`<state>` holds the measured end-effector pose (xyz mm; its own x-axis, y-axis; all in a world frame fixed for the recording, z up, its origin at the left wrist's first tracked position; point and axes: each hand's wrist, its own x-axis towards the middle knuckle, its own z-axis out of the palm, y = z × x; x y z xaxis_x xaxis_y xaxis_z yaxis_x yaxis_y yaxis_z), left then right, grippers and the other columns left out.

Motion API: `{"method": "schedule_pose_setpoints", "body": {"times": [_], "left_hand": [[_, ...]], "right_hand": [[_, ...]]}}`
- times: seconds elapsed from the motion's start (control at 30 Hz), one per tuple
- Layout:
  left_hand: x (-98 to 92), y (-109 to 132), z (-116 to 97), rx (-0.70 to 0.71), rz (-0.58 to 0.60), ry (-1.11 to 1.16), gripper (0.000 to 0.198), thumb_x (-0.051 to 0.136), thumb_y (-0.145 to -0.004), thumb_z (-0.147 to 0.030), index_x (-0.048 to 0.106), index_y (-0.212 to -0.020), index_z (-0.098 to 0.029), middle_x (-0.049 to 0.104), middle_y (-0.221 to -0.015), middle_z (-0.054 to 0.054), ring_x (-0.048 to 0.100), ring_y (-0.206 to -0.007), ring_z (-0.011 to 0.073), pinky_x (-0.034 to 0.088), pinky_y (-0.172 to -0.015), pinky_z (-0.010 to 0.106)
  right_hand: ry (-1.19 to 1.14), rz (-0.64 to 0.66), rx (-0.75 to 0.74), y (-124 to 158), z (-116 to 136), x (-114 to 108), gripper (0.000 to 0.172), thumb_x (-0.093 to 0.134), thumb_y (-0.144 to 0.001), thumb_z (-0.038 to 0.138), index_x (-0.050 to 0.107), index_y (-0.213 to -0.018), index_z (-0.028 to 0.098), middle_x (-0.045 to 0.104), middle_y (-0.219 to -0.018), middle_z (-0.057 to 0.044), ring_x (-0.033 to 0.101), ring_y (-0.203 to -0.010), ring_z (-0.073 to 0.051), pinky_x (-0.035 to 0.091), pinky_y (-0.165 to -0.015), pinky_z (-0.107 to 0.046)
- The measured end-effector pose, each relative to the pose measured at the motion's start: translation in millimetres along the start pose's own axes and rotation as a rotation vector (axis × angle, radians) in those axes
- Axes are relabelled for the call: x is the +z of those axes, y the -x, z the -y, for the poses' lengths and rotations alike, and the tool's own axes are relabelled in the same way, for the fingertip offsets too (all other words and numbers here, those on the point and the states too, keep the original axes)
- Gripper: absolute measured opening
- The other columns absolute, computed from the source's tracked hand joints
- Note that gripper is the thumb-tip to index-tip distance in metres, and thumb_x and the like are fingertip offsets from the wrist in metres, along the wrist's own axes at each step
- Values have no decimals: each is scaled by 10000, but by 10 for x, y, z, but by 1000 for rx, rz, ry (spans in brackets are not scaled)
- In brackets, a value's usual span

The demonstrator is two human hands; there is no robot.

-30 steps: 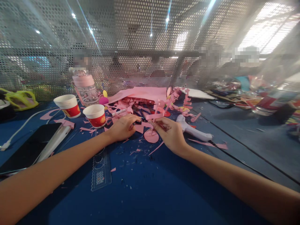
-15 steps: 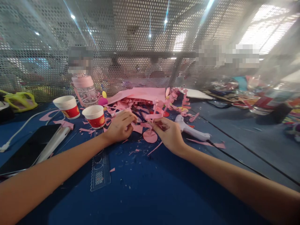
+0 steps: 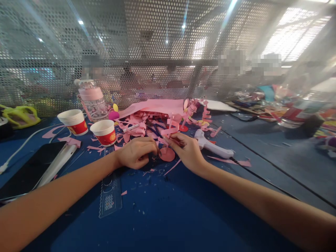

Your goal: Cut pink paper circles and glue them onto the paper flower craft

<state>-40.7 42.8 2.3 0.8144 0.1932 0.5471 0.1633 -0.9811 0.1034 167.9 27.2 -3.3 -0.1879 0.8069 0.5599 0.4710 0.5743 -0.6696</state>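
Observation:
A pink paper stand with a round base and a thin upright stem rises from the blue table, a curled strip near its top. My right hand is closed at the stem, thumb and fingers pinching the paper there. Just left of the base, my left hand rests low with its fingers curled in. Its fingertips are at the edge of the disc, and what they hold, if anything, is hidden. Pink paper scraps lie heaped behind both hands. A white glue gun lies right of my right hand.
Red-and-white paper cups and a pink-topped bottle stand at the left. A clear ruler lies in front of my left hand, a black phone farther left. The glue gun's cord runs right. Perforated metal mesh closes the back.
My left hand has moved right and slightly down, from above the scraps to the edge of the round base. My right hand stays at the stem. The view has shifted slightly.

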Motion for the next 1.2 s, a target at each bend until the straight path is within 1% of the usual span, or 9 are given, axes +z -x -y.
{"method": "schedule_pose_setpoints", "body": {"times": [0.13,0.3,0.47,0.63,0.73,0.87,0.93,1.07,1.2], "left_hand": [[8,7,-1,-14,-19,-7,339,389,-576,-18,459,-853,-202,620,-866,45,577,-836,156,505,-718,303],[4,-7,-13,-31,-11,-47,370,371,-562,-35,469,-884,-189,614,-831,47,573,-811,159,504,-698,295],[3,-18,-26,24,-68,-131,371,385,-594,-32,445,-920,-198,622,-912,57,566,-865,168,499,-751,318],[-2,-35,-37,-24,-4,-149,360,378,-586,-26,446,-901,-188,610,-834,58,548,-787,176,496,-700,315],[-4,-41,-43,-43,-1,-143,358,379,-586,-24,447,-902,-178,606,-828,68,544,-787,183,493,-688,315],[-8,-44,-51,2,-15,-168,362,391,-591,-20,445,-916,-171,601,-844,72,537,-801,182,489,-720,320],[-10,-47,-56,33,-3,-156,367,393,-590,-14,442,-918,-172,598,-856,71,538,-815,179,489,-728,310],[1,-59,-78,8,28,-133,371,388,-582,-11,438,-912,-173,594,-846,69,535,-810,181,492,-708,303],[35,-87,-134,2,-8,-105,398,382,-571,-13,439,-930,-176,600,-894,67,537,-850,185,489,-767,331]], "right_hand": [[32,8,-11,4,-1,-12,192,535,-817,329,588,-749,158,607,-686,-28,549,-622,-135,419,-559,-238],[77,6,-26,3,3,-18,186,525,-819,306,570,-702,167,590,-659,-21,538,-606,-133,401,-536,-228],[64,1,-29,7,16,-15,224,515,-830,344,573,-707,166,578,-637,-12,513,-575,-122,396,-535,-229],[83,4,-37,12,38,-24,216,508,-838,321,561,-701,163,549,-614,3,492,-560,-107,375,-534,-223],[89,8,-40,12,40,-27,213,503,-841,308,550,-691,163,535,-610,5,483,-562,-105,367,-539,-222],[78,5,-37,10,37,-28,209,503,-839,308,543,-690,167,525,-610,7,474,-560,-106,361,-535,-223],[79,0,-37,7,39,-29,219,504,-838,320,540,-685,169,518,-602,10,464,-549,-105,357,-529,-225],[83,-2,-44,2,51,-31,220,507,-835,310,533,-670,167,524,-611,10,471,-555,-104,356,-538,-225],[81,0,-38,1,54,-35,230,498,-842,305,529,-663,163,508,-595,16,458,-544,-99,347,-534,-222]]}}
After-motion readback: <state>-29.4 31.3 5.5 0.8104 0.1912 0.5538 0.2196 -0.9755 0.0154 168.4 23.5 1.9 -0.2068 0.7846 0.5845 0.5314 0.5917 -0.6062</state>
